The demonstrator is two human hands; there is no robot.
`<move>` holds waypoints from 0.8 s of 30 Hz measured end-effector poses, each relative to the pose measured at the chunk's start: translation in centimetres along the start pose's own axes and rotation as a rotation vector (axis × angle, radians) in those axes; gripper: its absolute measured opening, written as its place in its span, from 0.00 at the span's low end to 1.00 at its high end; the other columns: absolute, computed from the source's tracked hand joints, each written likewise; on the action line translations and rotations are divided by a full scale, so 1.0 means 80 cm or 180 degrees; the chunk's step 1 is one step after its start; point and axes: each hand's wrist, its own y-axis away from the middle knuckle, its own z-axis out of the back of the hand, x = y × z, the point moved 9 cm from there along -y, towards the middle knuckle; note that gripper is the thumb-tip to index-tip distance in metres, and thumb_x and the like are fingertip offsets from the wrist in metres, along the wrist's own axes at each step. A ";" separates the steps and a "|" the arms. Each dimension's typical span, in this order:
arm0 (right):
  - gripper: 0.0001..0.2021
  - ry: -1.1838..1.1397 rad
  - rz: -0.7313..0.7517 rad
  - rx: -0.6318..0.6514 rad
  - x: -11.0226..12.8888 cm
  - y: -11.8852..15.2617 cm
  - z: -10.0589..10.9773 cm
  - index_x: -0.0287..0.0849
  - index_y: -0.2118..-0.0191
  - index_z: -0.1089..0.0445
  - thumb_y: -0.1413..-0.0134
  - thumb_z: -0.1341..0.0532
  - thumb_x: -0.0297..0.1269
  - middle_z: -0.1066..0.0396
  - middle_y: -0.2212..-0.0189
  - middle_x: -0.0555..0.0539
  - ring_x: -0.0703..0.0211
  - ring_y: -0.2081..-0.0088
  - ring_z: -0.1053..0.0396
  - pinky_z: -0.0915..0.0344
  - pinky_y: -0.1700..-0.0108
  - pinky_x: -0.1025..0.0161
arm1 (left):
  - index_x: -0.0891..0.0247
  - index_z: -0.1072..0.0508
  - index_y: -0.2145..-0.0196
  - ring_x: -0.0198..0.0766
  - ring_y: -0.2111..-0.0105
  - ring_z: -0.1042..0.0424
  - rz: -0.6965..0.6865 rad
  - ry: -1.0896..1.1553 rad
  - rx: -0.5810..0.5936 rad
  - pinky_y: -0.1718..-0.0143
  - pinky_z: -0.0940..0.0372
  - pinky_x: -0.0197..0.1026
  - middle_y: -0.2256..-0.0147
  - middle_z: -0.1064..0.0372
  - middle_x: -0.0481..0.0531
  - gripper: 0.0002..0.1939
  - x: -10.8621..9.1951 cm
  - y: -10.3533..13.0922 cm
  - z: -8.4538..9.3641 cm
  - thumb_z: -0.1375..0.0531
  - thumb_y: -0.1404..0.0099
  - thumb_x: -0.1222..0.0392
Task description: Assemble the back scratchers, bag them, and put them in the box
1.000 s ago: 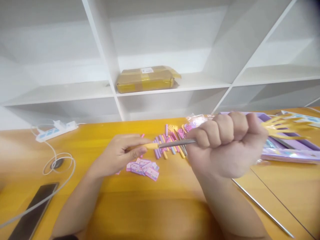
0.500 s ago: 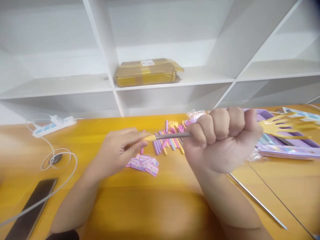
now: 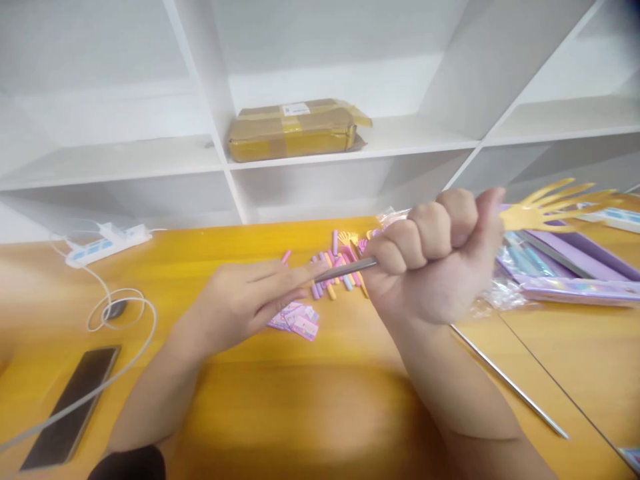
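A back scratcher with a yellow hand-shaped head is held level in front of me, its metal rod [image 3: 350, 269] showing between my hands. My right hand [image 3: 433, 260] is wrapped in a fist round the rod, and the yellow head [image 3: 535, 215] sticks out past the thumb side. My left hand [image 3: 245, 300] grips the other end, its fingers hiding the yellow handle. Behind the rod, several coloured handles and small scratcher heads [image 3: 345, 277] lie in a pile on the table. Printed pink and purple cards [image 3: 303, 323] are just below my left fingers.
A loose metal rod [image 3: 515, 385] lies right of my right forearm. Beyond it sits a purple box [image 3: 607, 250] with plastic wrapping [image 3: 505, 293]. At left are a phone [image 3: 73, 407], a white cable [image 3: 150, 333] and a power strip [image 3: 110, 247]. A taped carton [image 3: 300, 130] rests on the shelf.
Both hands stay on the back scratcher. My left hand has slid right along it, covering the yellow handle seen earlier. My right hand and the head have risen slightly, tilting the scratcher.
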 end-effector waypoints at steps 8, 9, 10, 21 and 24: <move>0.26 -0.0140 0.0279 0.0277 0.019 0.003 0.004 0.44 0.75 0.46 0.28 0.44 0.54 0.70 0.82 0.55 0.68 0.82 0.72 0.64 0.81 0.61 | 0.50 0.36 0.29 0.32 0.60 0.19 -0.0053 -0.0017 -0.0355 0.58 0.27 0.32 0.54 0.17 0.46 0.30 -0.018 0.005 -0.011 0.39 0.24 0.66; 0.25 0.0083 0.0273 0.0264 0.017 0.002 0.000 0.44 0.74 0.46 0.27 0.45 0.54 0.70 0.81 0.55 0.68 0.82 0.71 0.62 0.80 0.61 | 0.50 0.35 0.29 0.31 0.60 0.19 -0.0036 -0.0071 -0.0358 0.59 0.27 0.32 0.55 0.17 0.46 0.29 -0.018 0.004 -0.009 0.39 0.24 0.66; 0.25 0.0375 0.0256 0.0262 0.014 0.000 -0.005 0.44 0.73 0.46 0.27 0.46 0.55 0.68 0.80 0.55 0.67 0.81 0.68 0.59 0.80 0.62 | 0.50 0.34 0.30 0.31 0.61 0.19 0.0002 -0.0115 -0.0358 0.60 0.28 0.32 0.57 0.17 0.45 0.28 -0.016 0.003 -0.005 0.40 0.24 0.67; 0.17 0.1804 0.0818 0.0084 0.058 -0.060 0.035 0.47 0.59 0.36 0.51 0.31 0.43 0.35 0.67 0.49 0.64 0.73 0.40 0.49 0.76 0.66 | 0.46 0.20 0.42 0.33 0.67 0.20 0.0804 -0.0277 -0.0707 0.63 0.29 0.35 0.60 0.16 0.44 0.17 0.039 0.019 0.071 0.35 0.26 0.59; 0.08 0.2706 0.1470 0.0435 0.074 -0.051 0.027 0.44 0.60 0.31 0.39 0.33 0.39 0.31 0.66 0.46 0.64 0.68 0.32 0.44 0.74 0.66 | 0.48 0.18 0.46 0.34 0.66 0.19 0.0891 -0.0301 -0.0681 0.62 0.28 0.36 0.60 0.15 0.44 0.14 0.046 0.022 0.076 0.33 0.27 0.57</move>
